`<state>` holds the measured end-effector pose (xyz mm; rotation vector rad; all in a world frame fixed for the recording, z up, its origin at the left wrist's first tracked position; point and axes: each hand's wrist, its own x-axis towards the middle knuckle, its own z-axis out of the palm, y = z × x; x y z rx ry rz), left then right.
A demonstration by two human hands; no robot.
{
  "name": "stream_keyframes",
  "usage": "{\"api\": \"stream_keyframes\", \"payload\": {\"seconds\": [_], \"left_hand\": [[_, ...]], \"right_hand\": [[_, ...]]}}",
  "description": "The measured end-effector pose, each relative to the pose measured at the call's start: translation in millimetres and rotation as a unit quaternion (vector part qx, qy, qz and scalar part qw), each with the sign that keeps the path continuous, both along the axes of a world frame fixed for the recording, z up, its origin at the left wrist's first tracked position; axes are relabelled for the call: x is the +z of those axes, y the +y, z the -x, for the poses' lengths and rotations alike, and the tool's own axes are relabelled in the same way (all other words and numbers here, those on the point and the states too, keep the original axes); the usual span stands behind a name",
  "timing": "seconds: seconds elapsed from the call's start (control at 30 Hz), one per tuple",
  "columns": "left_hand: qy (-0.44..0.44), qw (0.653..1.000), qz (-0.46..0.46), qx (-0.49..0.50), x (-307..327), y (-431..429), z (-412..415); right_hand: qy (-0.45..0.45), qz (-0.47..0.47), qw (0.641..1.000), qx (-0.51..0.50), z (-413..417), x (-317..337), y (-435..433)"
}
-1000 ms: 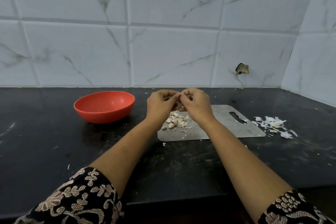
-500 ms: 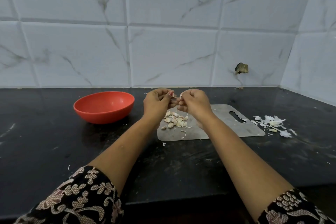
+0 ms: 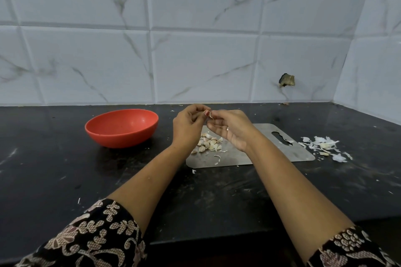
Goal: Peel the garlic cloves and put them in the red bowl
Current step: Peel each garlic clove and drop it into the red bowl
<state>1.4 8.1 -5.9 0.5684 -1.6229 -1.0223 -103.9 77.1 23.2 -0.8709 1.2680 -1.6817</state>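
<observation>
Both hands meet above the left end of a steel cutting board (image 3: 267, 154). My left hand (image 3: 188, 128) and my right hand (image 3: 230, 128) pinch one small garlic clove (image 3: 209, 115) between their fingertips, a strip of skin curling off it. My right palm is turned up. Below them a heap of several unpeeled garlic cloves (image 3: 209, 142) lies on the board. The red bowl (image 3: 121, 128) stands on the black counter to the left of my hands; no cloves show inside it.
A pile of white garlic skins (image 3: 323, 146) lies on the counter right of the board. Small skin flakes (image 3: 193, 171) dot the counter near the board. A tiled wall rises behind, with a broken hole (image 3: 286, 80) at the right.
My right hand has rolled palm-up and dropped slightly; a strip of skin now stands free of the clove between the fingertips. Bowl, board and heap have not moved.
</observation>
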Motion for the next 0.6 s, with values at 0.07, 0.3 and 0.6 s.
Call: {"api": "stream_keyframes", "payload": {"seconds": [0.07,0.3,0.6], "left_hand": [[0.005,1.000,0.009,-0.007,-0.2,-0.7,0.4],[-0.039,0.995,0.084,0.028,-3.3,-3.6,2.2],[-0.088,0.977,0.180,0.070,-3.3,-3.5,1.1]], "right_hand": [[0.021,-0.009,1.000,0.010,0.0,0.2,0.6],[0.055,-0.021,0.998,0.009,1.8,-1.5,-1.8],[0.147,-0.053,0.988,0.001,4.8,-5.5,-5.7]]}}
